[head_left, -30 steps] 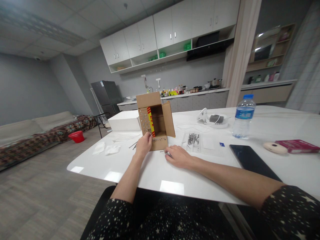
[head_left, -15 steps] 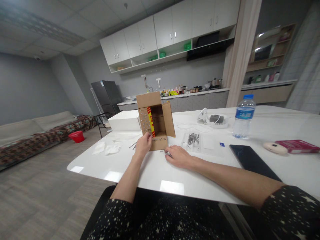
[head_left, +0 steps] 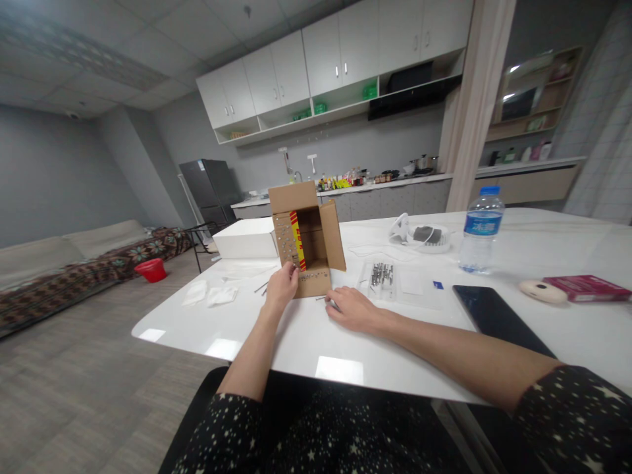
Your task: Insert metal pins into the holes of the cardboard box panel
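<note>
White counter (head_left: 306,342), with open cardboard box (head_left: 309,240) upright at 12 o'clock, left hand (head_left: 281,288) pinching its lower left flap, right hand (head_left: 351,308) flat, fingers loosely together, over small screw (head_left: 320,298) at box's 4 o'clock.

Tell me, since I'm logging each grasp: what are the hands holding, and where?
The left hand grips the cardboard box at its lower front-left corner. The right hand lies on the table; whether it holds anything is unclear.

Head-worn camera, facing forward and down; white table (head_left: 306,342) near, kitchen beyond
</note>
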Demonstrator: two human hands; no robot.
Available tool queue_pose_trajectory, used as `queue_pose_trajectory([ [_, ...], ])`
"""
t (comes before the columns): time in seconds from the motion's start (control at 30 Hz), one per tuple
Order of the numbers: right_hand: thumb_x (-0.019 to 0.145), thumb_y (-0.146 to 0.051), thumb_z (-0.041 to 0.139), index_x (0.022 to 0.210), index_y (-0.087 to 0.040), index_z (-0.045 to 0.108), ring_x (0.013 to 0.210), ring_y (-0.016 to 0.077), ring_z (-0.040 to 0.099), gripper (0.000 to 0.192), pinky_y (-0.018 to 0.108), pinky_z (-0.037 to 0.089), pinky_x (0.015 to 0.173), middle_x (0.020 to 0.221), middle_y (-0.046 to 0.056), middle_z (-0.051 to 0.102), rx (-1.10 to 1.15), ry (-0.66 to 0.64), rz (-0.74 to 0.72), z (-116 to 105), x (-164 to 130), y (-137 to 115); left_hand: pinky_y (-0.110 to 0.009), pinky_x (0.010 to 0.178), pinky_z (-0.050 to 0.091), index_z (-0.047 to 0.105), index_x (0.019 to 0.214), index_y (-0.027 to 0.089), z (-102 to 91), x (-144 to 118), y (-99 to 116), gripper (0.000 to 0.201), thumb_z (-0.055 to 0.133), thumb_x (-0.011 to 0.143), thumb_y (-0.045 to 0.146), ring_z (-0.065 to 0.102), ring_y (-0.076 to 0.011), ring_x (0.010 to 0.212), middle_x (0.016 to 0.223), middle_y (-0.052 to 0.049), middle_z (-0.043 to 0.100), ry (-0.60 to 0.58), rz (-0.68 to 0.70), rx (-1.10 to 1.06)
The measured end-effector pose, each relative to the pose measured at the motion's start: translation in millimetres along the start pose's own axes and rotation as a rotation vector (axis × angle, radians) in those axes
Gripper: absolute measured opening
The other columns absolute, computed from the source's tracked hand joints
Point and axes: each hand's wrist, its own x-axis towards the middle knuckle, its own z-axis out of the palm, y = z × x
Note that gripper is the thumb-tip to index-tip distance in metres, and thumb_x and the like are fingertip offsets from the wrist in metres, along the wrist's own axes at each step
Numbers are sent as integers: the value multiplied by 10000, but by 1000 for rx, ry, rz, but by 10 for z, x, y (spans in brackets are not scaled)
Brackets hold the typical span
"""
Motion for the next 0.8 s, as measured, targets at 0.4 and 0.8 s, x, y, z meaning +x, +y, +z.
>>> queue_pose_trajectory([
  [0.4, 934, -288, 440, 995, -169, 604, 912, 214, 578, 212, 304, 346, 774, 967, 90, 667, -5, 1, 2, 14, 4, 7, -273, 682, 423, 611, 963, 245, 16, 4, -35, 201, 436, 945, 342, 665, -214, 825, 887, -46, 732, 21, 54, -76],
  [0.8, 929, -285, 440, 988, -168, 612, 899, 219, 585, 216, 306, 352, 759, 966, 95, 674, -19, 2, 11, 4, 2, -5, -273, 703, 443, 619, 957, 243, 38, 3, -52, 193, 449, 937, 332, 673, -212, 838, 891, -46, 737, 17, 71, -134],
])
